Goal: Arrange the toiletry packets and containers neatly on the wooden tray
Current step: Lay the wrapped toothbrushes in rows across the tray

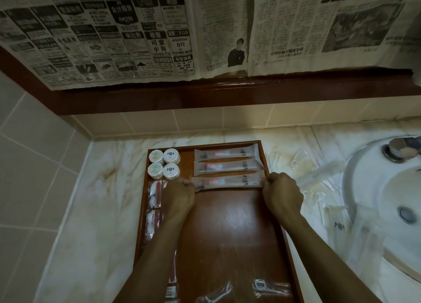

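Both hands, left hand (180, 194) and right hand (282, 194), pinched the ends of the long translucent toothbrush packet (227, 182) between their fingers; it wanted lowering level, parallel to the two packets beyond the fingers, on the brown wooden tray (227, 229).

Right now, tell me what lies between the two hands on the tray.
In the head view, the third long packet spans the gap between the left hand and right hand, each pinching one end over the wooden tray.

Two bare forearms — no sleeves; left hand (180, 196), right hand (283, 194) ringless.
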